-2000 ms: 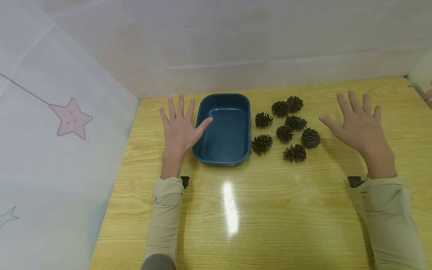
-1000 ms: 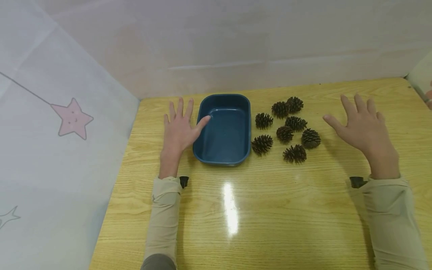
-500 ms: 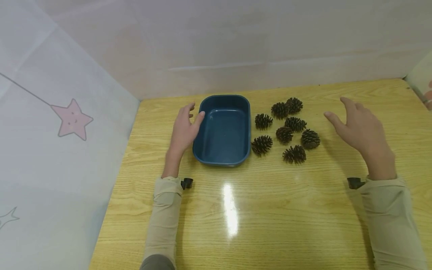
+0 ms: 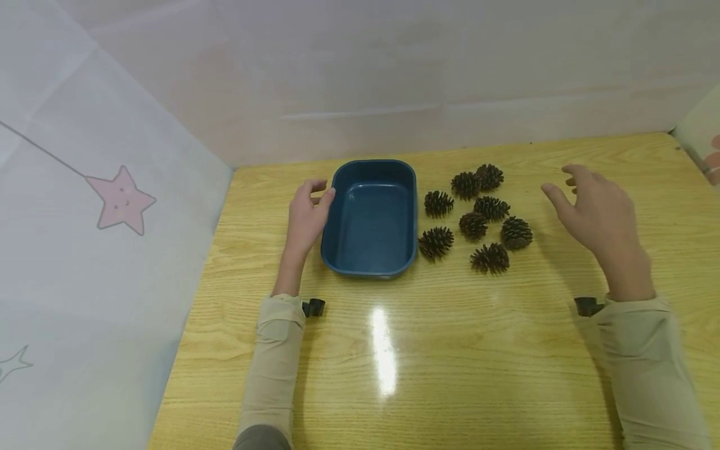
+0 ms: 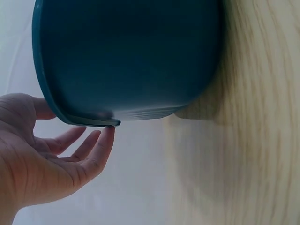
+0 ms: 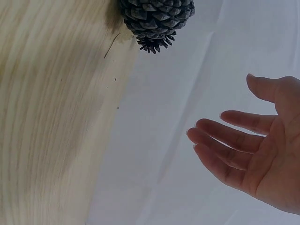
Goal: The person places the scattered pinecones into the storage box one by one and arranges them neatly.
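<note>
A deep blue rectangular tub (image 4: 369, 274) stands on the wooden table. At its left rim is my left hand (image 4: 306, 215), fingers curled outside the wall. In the left wrist view the thumb of the left hand (image 5: 51, 154) goes behind the rim, its tip hidden, and the fingertips meet the rim's edge. To the right of the tub lie several brown pine cones (image 4: 473, 225). My right hand (image 4: 600, 215) hovers right of them, holding nothing, its fingers loosely bent. In the right wrist view a pine cone (image 6: 157, 16) is apart from those fingers.
The wooden table (image 4: 450, 362) meets a pale wall (image 4: 360, 75) along its back edge. On the left a light panel with a pink star (image 4: 124, 200) borders the table. A small black device (image 4: 314, 307) sits at the left cuff, another black device (image 4: 587, 306) at the right.
Both hands were spread flat earlier. The left fingers have curled in at the tub's left rim, and the right fingers have bent loosely. Tub and pine cones stay in place.
</note>
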A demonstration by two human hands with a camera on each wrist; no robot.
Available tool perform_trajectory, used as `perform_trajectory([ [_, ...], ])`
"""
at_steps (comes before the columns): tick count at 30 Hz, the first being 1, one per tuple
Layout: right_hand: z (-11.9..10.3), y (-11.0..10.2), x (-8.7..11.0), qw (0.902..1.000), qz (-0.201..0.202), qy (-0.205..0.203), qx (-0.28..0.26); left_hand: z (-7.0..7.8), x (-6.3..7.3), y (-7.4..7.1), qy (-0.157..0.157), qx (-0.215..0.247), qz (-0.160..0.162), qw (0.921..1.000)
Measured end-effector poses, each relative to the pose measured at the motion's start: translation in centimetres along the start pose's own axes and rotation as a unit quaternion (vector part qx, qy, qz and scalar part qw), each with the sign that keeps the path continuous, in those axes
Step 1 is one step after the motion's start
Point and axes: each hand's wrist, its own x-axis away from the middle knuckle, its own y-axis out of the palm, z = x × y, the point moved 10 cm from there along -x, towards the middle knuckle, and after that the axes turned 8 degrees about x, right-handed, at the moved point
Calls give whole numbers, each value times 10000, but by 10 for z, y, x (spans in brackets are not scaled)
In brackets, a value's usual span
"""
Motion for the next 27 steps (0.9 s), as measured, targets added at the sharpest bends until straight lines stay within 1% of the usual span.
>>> perform_trajectory([
  [5, -6, -5, 2, 9998, 155, -72, 63, -9, -3, -2, -305, -10, 124, 9995],
  [8, -15, -7, 3, 9994, 237, -239, 109, -16, -4, -4, -532, -23, 170, 9984],
  [11, -27, -8, 3, 9985, 299, -448, 90, -23, -3, -7, -730, 60, 158, 9972],
  [14, -40, -10, 2, 9974, 385, -614, 25, -26, -2, -8, -787, 41, 106, 9968],
  [18, -54, -10, 2, 9959, 447, -778, -116, -29, -1, -9, -749, -56, 80, 9971],
  [20, -60, -9, 2, 9952, 455, -844, -176, -30, 0, -10, -757, -20, 79, 9971],
  [27, -76, -5, 2, 9954, 394, -764, -435, -36, 0, -7, -953, 151, -85, 9953],
])
